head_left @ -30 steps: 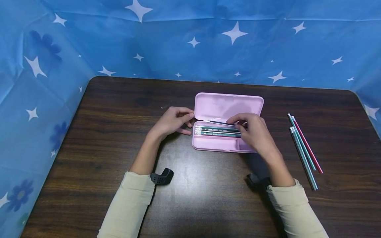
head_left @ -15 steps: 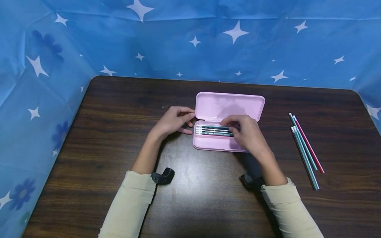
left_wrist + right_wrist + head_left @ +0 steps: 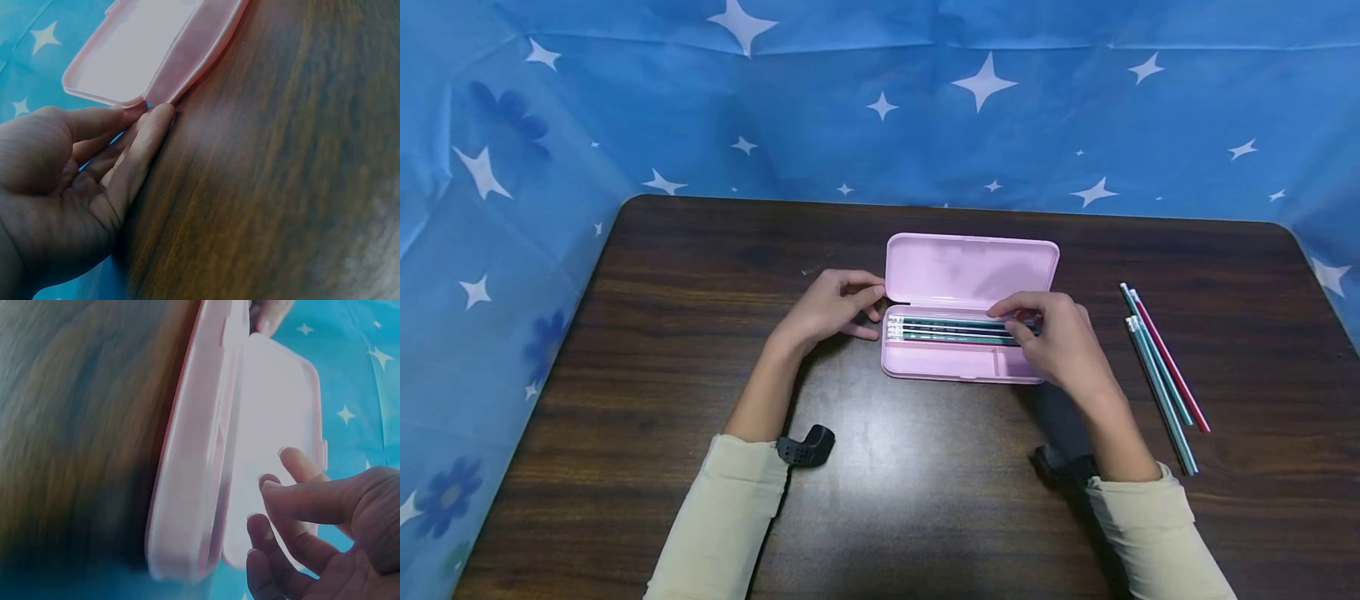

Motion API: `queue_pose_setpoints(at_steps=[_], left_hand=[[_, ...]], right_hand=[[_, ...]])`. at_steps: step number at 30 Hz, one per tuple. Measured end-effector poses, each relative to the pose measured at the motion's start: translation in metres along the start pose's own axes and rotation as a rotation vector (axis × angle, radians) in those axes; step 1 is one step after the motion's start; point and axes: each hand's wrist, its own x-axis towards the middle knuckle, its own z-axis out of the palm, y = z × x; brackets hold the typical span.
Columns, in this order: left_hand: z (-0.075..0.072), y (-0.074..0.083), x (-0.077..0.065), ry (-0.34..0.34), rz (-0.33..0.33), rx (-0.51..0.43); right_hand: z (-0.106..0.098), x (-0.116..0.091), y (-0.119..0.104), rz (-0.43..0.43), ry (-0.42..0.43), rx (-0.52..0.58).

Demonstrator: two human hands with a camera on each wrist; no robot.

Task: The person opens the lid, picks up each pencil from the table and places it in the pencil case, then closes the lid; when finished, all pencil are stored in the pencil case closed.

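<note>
A pink pencil case (image 3: 940, 364) lies on the table with its lid (image 3: 970, 268) tipped back. Several pencils (image 3: 951, 331), green, black and white, lie side by side in the case, their white-tipped ends to the left. At the case's left end, my left hand (image 3: 831, 308) touches the corner by the hinge with its fingertips; the left wrist view shows the fingers (image 3: 144, 134) against the pink edge. My right hand (image 3: 1060, 337) is over the right part of the case, hiding the pencils' other ends. In the right wrist view its fingers (image 3: 312, 503) are loosely bent with nothing between them.
To the right of the case, several loose pencils (image 3: 1161, 379), green ones and a red one, lie slantwise on the dark wooden table (image 3: 700, 333). Blue star-patterned cloth (image 3: 850, 83) hangs behind and to the left.
My right hand has laid a pencil down among the others in the case and let go. It went left, then back right. My left hand has stayed at the case's left end.
</note>
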Motion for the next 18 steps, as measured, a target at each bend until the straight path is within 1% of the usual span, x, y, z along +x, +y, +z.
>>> queue_pose_setpoints(at_steps=[9, 13, 18], left_hand=[[-0.002, 0.000, 0.000, -0.004, -0.010, -0.010], [-0.002, 0.001, -0.001, -0.001, -0.010, -0.008], [-0.001, 0.001, 0.000, -0.007, -0.015, -0.010]], right_hand=[[-0.020, -0.012, 0.018, 0.042, 0.059, -0.084], [-0.031, -0.019, 0.030, 0.090, 0.080, -0.128], [-0.043, -0.027, 0.048, 0.156, 0.081, -0.163]])
